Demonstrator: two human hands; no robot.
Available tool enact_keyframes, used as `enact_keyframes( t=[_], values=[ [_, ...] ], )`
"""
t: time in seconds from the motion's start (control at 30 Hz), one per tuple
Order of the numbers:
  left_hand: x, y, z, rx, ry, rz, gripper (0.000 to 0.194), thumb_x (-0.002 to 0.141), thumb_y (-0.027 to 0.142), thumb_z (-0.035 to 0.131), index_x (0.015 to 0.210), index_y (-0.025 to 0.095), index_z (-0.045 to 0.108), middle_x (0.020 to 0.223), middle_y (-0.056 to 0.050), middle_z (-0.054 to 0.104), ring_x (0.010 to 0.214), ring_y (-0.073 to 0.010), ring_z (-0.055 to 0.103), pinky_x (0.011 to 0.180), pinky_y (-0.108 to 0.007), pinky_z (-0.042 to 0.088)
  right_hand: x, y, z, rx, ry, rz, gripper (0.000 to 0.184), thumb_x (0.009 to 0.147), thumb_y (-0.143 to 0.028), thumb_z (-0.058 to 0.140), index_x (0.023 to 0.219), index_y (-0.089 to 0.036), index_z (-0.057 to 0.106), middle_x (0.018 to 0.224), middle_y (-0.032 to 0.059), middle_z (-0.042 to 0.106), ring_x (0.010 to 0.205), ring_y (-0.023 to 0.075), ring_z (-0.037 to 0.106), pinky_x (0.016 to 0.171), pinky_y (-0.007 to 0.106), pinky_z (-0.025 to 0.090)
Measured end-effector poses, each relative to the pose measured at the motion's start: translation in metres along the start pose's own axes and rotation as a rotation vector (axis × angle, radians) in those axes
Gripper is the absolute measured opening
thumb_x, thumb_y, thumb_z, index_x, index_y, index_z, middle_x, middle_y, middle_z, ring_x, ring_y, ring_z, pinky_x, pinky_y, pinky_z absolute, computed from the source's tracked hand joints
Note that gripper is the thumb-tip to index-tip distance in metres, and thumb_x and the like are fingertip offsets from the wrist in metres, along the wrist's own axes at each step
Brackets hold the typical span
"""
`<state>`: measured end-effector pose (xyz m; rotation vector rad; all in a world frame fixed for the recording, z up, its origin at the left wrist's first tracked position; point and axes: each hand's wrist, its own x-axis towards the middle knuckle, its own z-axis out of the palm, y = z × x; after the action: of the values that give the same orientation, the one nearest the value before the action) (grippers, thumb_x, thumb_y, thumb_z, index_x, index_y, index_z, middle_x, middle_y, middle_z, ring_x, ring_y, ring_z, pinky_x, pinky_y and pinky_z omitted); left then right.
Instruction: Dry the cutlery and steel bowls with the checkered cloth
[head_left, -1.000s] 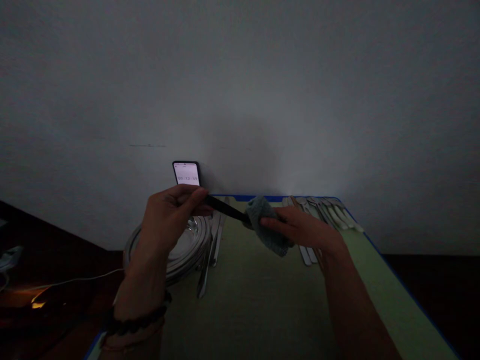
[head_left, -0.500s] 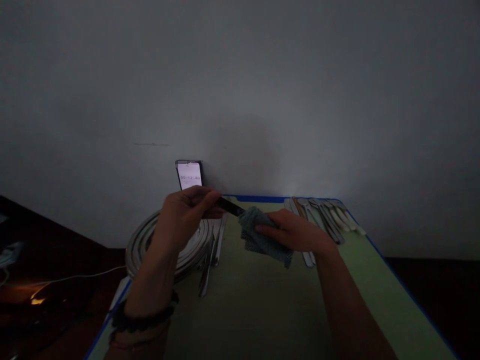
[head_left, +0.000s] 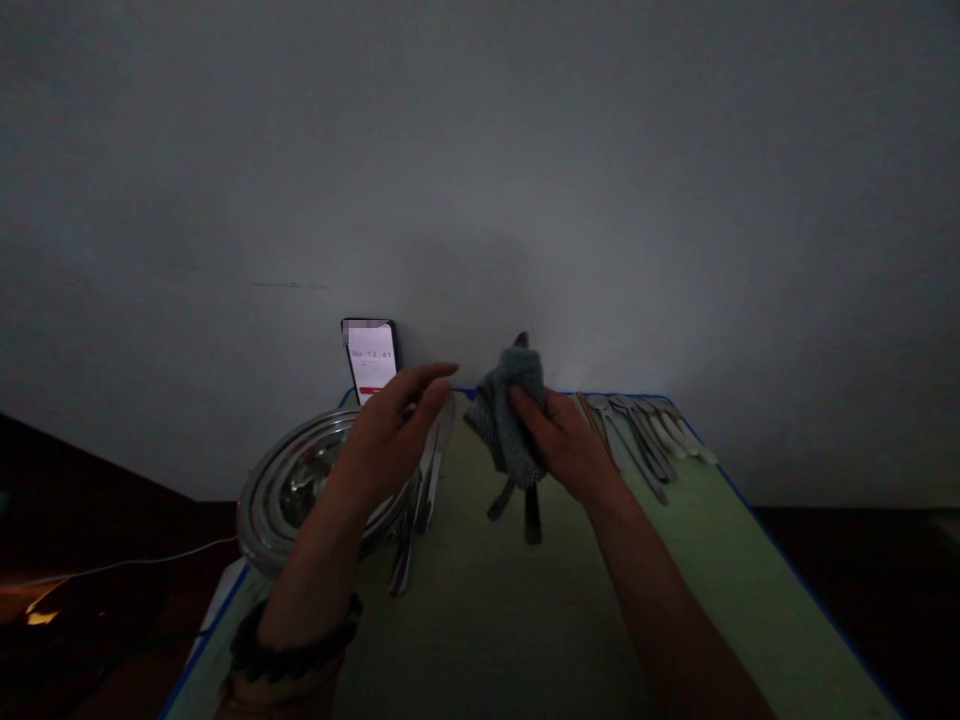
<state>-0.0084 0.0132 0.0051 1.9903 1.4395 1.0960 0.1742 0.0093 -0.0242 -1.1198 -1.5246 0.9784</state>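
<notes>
My right hand [head_left: 559, 430] is closed round a folded grey-blue cloth [head_left: 517, 400] in front of the wall. Wrapped in that cloth is a black-handled piece of cutlery [head_left: 532, 520]; its handle juts out below and a dark tip shows above. Beside the handle another flat, greyish end [head_left: 500, 500] pokes out from under the cloth; whether it is held or lies on the table I cannot tell. My left hand [head_left: 394, 430] is open and empty, thumb and fingers apart. It hovers over the right side of the metal trays [head_left: 262, 490], close to several table knives [head_left: 405, 550].
Several spoons and other cutlery [head_left: 645, 440], some white-handled, lie in a row at the back right. A phone [head_left: 373, 355] showing a timer leans on the wall [head_left: 480, 200]. The pale green table [head_left: 465, 620] has a blue edge. A white cable [head_left: 150, 560] runs at the left.
My left hand has let go of the black handle and drawn slightly left. The cloth and cutlery, in my right hand, have turned from slanting to nearly upright and risen a little.
</notes>
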Motion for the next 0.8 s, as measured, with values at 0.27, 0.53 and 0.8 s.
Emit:
enact_keyframes(
  t=[0.27,0.53,0.8],
  values=[
    [-0.01,0.003,0.013,-0.036,-0.646,-0.047,0.043,0.091,0.05,0.034,0.087,0.019,0.062,0.085,-0.004,0.067,0.078,-0.0177,0.061,0.069,-0.029,0.046,0.014,0.003,0.001,0.755,0.444,0.121,0.045,0.086,-0.056,0.036,0.113,-0.023,0.049,0.116,0.0075,0.059,0.097,0.0149,0.061,0.087,0.033,0.051],
    [-0.015,0.007,0.004,-0.009,-0.836,-0.073,0.04,0.089,0.05,0.037,0.083,0.02,0.063,0.064,0.002,0.052,0.061,-0.0121,0.051,0.055,-0.021,0.04,0.027,0.023,-0.022,0.724,0.51,0.068,0.044,0.087,-0.054,0.032,0.112,-0.025,0.053,0.121,0.0053,0.059,0.113,0.0159,0.056,0.097,0.037,0.047],
    [-0.011,0.008,0.01,-0.176,-0.834,-0.147,0.044,0.09,0.053,0.036,0.082,0.018,0.062,0.057,0.005,0.041,0.051,-0.0095,0.039,0.047,-0.019,0.033,0.019,0.023,-0.013,0.439,0.649,0.138,0.056,0.085,-0.063,0.024,0.101,-0.018,0.054,0.109,0.0131,0.062,0.107,0.0221,0.058,0.081,0.036,0.052]
  ],
)
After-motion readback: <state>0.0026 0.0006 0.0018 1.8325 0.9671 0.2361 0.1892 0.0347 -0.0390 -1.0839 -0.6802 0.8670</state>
